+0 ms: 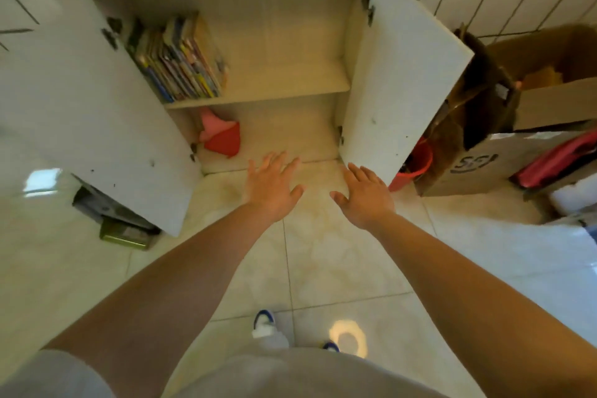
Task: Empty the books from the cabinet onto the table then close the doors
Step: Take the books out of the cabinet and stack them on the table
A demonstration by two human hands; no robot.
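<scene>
Floor [323, 252]: pale glossy tiles, thin grout lines, window glare at left edge and a round light spot at bottom centre. Wall at upper right: white tiles, dark grout.

Left third of frame: left door [80, 113] swung wide open, white, a few dark specks near its lower edge. Under its bottom corner, on the floor, a grey item and a green tin [124, 233], partly hidden by the door.

Centre: cabinet [277, 42], light wood interior. Top shelf at upper left holds blurred clutter, can't tell what. Middle shelf: books [181, 62] standing in a leaning row at the shelf's left end, against the left wall; rest of that shelf bare wood. Bottom compartment: pink and red object [223, 136] at the left, on the cabinet floor.

Hands, mid-frame, both over the floor just in front of the cabinet base, arms stretched out. Left hand [271, 186]: fingers straight and spread, palm down, holding nothing. Right hand [365, 196]: same, fingers extended, nothing held, just beside the right door's lower edge, not clearly touching it.

Right door [403, 74]: open, white, hinges visible on its inner edge.

Right third: red bucket [413, 162] behind the door's bottom corner, then open cardboard boxes [484, 152] against the wall, a red item in one.

Bottom centre: grey clothing, blue-white shoes [265, 321].
</scene>
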